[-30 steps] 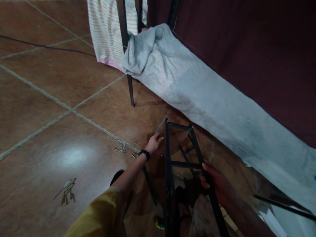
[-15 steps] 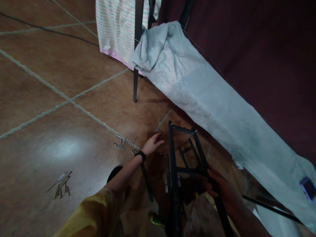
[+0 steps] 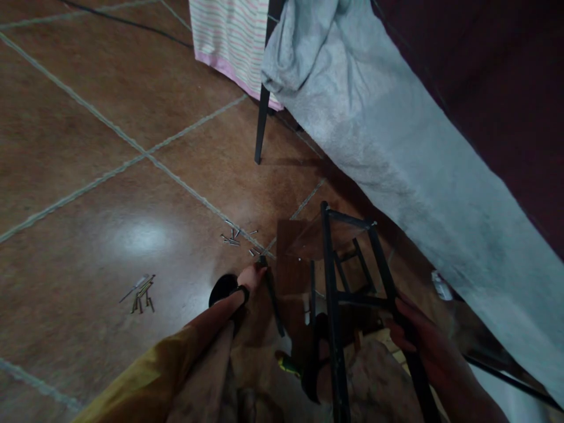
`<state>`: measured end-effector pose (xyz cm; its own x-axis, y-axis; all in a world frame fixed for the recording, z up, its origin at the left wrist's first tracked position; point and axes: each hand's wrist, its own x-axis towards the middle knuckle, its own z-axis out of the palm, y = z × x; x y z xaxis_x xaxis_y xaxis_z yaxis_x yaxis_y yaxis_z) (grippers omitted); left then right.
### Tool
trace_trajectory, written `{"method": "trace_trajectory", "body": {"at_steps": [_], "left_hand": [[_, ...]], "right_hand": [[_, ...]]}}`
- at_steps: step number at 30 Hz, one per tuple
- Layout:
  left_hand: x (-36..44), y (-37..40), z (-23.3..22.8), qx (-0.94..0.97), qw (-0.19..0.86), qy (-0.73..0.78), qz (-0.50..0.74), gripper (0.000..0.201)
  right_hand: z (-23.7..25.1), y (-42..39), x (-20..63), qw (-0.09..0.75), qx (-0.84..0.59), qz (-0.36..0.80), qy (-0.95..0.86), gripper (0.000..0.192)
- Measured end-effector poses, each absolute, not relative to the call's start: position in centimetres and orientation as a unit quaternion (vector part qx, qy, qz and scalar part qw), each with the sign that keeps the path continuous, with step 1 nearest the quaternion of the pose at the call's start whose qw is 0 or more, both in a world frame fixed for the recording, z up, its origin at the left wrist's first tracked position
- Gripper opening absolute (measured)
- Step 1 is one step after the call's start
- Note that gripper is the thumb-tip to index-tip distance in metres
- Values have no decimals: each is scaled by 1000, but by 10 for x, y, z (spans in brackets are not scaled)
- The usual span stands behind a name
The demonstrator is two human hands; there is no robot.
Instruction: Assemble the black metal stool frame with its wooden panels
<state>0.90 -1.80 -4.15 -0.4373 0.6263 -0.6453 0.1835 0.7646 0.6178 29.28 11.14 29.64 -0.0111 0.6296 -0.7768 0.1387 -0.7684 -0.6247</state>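
A black metal frame [image 3: 335, 276] with cross bars stands on the tiled floor in front of me. My right hand [image 3: 418, 341] grips one of its side rails low on the right. My left hand [image 3: 252, 276], with a black band on the wrist, is down at the floor and closed around the top end of a loose black bar [image 3: 273, 299] that slants toward my feet. Several small screws [image 3: 238, 238] lie scattered on the tile just beyond that hand.
A grey cloth [image 3: 396, 135] drapes along the right, over a dark surface. A striped cloth [image 3: 233, 41] hangs at the top beside a black furniture leg [image 3: 261, 129]. More metal pieces [image 3: 140, 291] lie on the floor at left. A dark round object [image 3: 220, 288] sits by my wrist.
My left hand pulled back from beside the frame's top and closed on the loose black bar. The view tilted down and shifted; my right hand kept its hold on the frame.
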Motion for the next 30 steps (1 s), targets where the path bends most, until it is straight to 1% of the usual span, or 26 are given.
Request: {"method": "trace_trajectory", "body": {"at_steps": [2,6,9,12,16,18,21,24,27,30], "left_hand": [[13,-1,-42,237,474,823,202,33],[17,21,-37,219,481,832,170,24],[20,21,-30,221,478,825,204,23],[23,17,-13,241,476,799,277,27],[34,16,32,309,501,719,371,25],[47,21,63,390,525,624,429,26],[74,32,114,518,540,501,434,28],[107,46,154,595,516,443,428,33],[134,59,172,600,491,454,439,33],[149,67,172,585,477,465,462,30]], "right_hand": [[297,112,292,184,-680,650,-286,35],[299,113,286,190,-677,645,-300,37],[299,115,282,198,-675,645,-298,42],[297,116,281,201,-666,660,-283,45],[295,115,280,224,-651,681,-251,40],[293,115,279,238,-641,693,-228,34],[289,116,281,254,-624,712,-199,33],[287,118,283,265,-610,725,-179,38],[288,121,284,273,-599,735,-161,40],[292,123,283,274,-602,735,-149,39]]}}
